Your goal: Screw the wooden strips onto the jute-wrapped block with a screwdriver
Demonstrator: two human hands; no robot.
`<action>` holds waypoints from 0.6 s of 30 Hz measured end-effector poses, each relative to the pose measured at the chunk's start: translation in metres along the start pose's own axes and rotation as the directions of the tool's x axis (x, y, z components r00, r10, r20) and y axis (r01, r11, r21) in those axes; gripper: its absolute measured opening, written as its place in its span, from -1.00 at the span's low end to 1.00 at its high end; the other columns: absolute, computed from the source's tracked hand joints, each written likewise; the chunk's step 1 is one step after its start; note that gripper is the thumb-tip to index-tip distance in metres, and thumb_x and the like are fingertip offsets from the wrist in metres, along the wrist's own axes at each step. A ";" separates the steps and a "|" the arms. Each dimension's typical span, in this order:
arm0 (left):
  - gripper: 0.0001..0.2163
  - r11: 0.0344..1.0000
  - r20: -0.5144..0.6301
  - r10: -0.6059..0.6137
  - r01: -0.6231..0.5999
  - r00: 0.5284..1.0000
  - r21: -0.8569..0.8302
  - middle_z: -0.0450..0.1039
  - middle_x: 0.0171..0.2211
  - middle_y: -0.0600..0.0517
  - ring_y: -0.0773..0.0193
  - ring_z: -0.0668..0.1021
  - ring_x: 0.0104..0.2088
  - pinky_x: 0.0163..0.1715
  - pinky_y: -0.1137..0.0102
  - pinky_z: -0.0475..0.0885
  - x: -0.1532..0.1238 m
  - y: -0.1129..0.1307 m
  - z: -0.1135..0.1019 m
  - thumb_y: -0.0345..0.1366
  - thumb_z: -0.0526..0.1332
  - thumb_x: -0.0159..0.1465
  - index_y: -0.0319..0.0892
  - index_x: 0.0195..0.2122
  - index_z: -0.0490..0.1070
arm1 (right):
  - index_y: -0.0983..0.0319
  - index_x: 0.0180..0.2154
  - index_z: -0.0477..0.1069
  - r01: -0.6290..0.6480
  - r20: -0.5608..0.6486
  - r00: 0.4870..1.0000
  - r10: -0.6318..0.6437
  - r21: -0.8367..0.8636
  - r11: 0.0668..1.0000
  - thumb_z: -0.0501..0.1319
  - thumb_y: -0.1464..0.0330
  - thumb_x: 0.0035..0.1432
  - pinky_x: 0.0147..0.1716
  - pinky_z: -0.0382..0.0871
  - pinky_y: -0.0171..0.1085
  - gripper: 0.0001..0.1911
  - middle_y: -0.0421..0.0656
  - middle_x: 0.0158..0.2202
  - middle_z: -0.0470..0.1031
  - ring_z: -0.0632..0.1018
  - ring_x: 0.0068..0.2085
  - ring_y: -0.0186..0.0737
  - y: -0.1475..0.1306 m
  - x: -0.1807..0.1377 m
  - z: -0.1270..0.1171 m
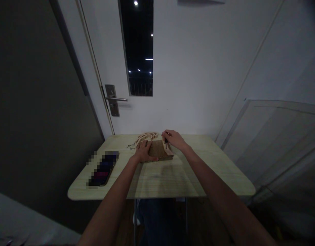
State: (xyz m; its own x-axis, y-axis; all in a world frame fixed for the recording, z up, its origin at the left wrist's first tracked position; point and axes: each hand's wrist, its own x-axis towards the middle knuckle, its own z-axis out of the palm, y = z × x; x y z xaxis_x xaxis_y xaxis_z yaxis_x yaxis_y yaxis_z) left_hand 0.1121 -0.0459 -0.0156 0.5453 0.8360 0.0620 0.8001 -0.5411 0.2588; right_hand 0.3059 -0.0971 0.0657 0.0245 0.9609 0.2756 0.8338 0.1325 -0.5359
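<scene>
A brown wooden board lies on the table before me. My left hand rests spread on its left part, with the thumb along the near edge. A pale, shaped wooden piece sits across the board's right end. Above that piece, my right hand is closed around a small screwdriver with a dark handle, held upright, tip down on the pale wood. Whether a screw is under the tip is too small to tell. Several loose screws lie left of the board.
Curved pale wooden pieces lie behind the board. A phone, partly pixelated, is on the left of the light wooden table. A white door with a metal handle stands directly behind the table, and a dark panel is at left.
</scene>
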 end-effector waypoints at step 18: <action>0.05 1.000 -0.014 0.015 -0.015 1.000 -0.004 -0.14 0.34 -0.33 -0.20 -0.03 0.34 0.26 -0.06 -0.06 0.002 -0.003 0.002 0.24 0.30 -0.08 -0.20 0.32 -0.07 | 0.22 -0.11 0.46 0.151 -0.130 0.984 -0.120 0.266 0.952 0.08 0.46 0.13 -0.35 0.42 -0.33 -0.69 -0.14 -0.22 0.56 0.53 -0.43 -0.36 0.013 -0.003 0.002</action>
State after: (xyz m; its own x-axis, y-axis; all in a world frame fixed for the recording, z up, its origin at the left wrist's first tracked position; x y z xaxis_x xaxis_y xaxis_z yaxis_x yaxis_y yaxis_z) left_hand 0.1111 -0.0431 -0.0185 0.5535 0.8291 0.0790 0.7911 -0.5531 0.2614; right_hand 0.3156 -0.0977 0.0566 -0.0045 0.8983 0.4394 0.6509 0.3362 -0.6807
